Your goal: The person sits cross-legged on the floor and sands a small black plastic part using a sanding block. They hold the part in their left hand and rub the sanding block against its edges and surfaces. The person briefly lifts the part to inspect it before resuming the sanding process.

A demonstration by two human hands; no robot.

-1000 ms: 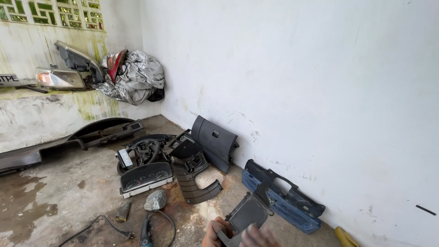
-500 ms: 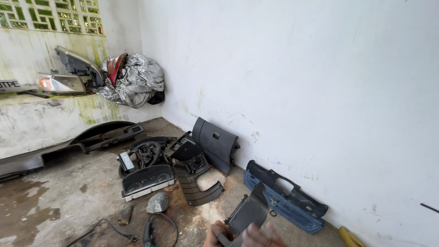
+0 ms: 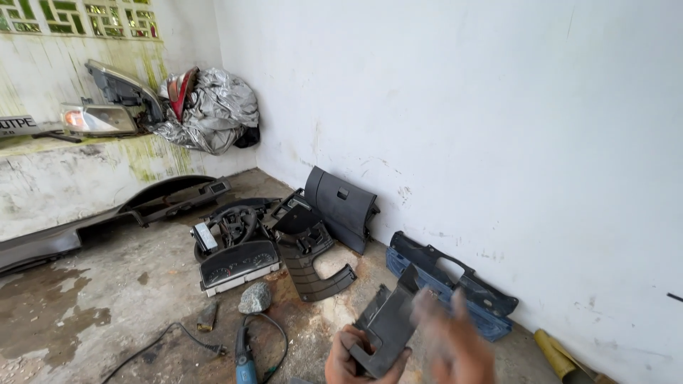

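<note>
My left hand [image 3: 350, 359] grips the lower edge of a dark grey plastic trim panel [image 3: 390, 323] at the bottom of the view. My right hand [image 3: 455, 345] is blurred, fingers spread, just right of the panel and in front of it; whether it touches the panel I cannot tell. Beyond the panel a blue plastic car part [image 3: 448, 281] lies along the foot of the white wall.
On the concrete floor lie an instrument cluster [image 3: 238, 264], a steering wheel [image 3: 231, 222], a glovebox lid [image 3: 341, 206] leaning on the wall, a curved console trim [image 3: 309, 267], a stone [image 3: 254, 299], an angle grinder [image 3: 245, 359] with cable, and a long dashboard [image 3: 107, 217]. Headlights [image 3: 99, 117] and a silver cover [image 3: 213, 110] sit on a ledge.
The view has shifted slightly, moving the scene right and down. My right hand has risen beside the panel with spread fingers, blurred by motion. My left hand keeps its hold.
</note>
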